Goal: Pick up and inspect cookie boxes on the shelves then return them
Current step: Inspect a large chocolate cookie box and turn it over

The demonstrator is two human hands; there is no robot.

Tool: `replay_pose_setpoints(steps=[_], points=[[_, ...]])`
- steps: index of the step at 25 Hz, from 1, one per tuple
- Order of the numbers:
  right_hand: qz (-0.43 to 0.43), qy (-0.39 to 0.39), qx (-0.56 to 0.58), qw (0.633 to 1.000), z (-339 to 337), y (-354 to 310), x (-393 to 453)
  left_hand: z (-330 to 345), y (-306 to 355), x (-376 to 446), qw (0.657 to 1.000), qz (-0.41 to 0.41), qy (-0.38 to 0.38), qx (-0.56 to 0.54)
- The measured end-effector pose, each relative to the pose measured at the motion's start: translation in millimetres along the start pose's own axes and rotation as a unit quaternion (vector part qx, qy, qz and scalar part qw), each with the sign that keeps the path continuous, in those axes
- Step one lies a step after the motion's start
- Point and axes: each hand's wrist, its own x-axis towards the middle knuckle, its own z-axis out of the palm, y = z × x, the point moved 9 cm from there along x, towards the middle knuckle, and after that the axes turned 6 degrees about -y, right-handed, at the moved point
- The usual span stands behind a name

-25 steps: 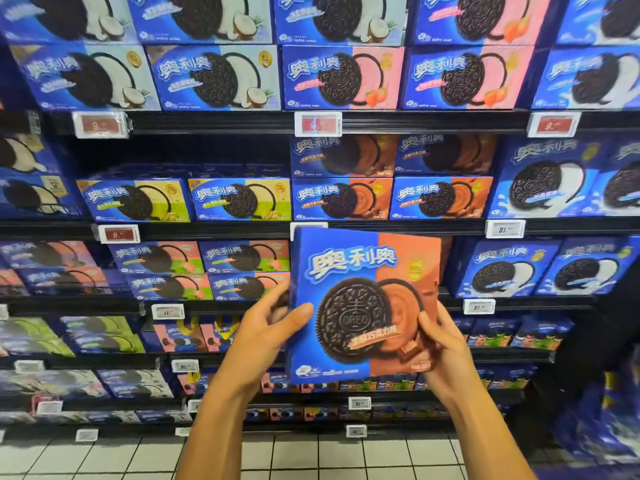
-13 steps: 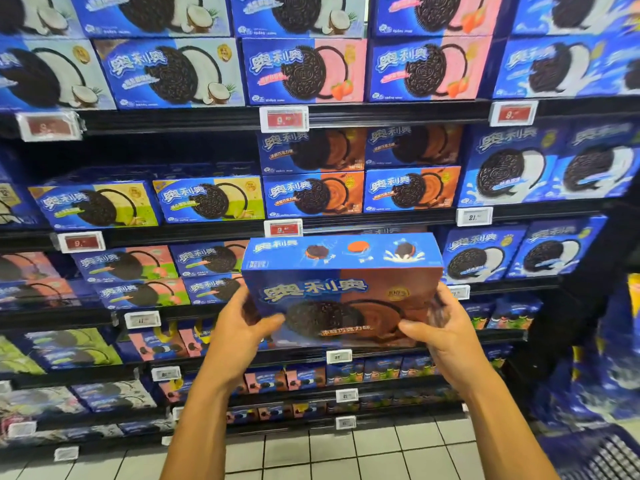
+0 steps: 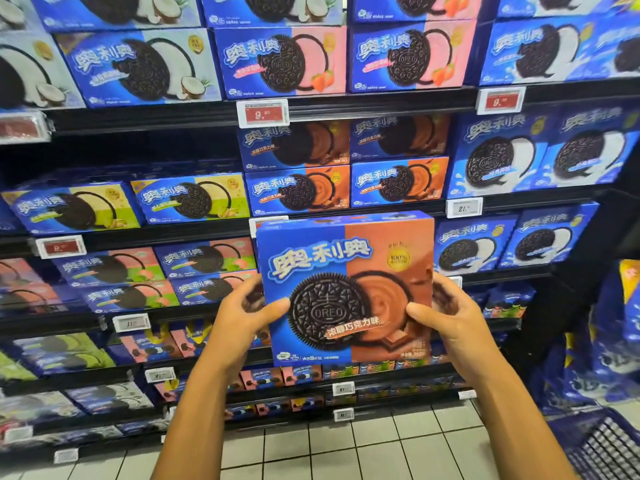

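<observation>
The scene was brightly and evenly lit from overhead, colours saturated. The held cookie box [image 3: 344, 289] was the sharpest thing, its print legible, with a soft sheen on its orange half. Deep shadow filled the shelf [image 3: 138, 150] recess at 10 o'clock. Boxes toward 9 and 7 o'clock smeared into blur, as did the blue packaging at 3 o'clock. Shelf lines bowed at the edges from the wide lens. The price tag [image 3: 262, 113] showed mild glare.

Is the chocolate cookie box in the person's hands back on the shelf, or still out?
Out. The chocolate cookie box is held upright, front facing the camera, between the left hand and right hand, in front of the shelves.
</observation>
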Motion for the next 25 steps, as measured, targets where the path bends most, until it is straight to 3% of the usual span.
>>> replay_pose_setpoints(steps=[11, 17, 25], points=[[0.037, 0.006, 0.023, 0.999, -48, -1, 15, 51, -12, 26, 0.997, -0.073, 0.017, -0.021], [0.109, 0.017, 0.066, 0.992, -85, 4, 41, 91, -27, 59, 0.987, -0.143, 0.018, -0.072], [0.212, -0.002, 0.03, 0.977, -134, 17, 75, 117, -61, 97, 0.964, -0.257, 0.06, 0.01]])
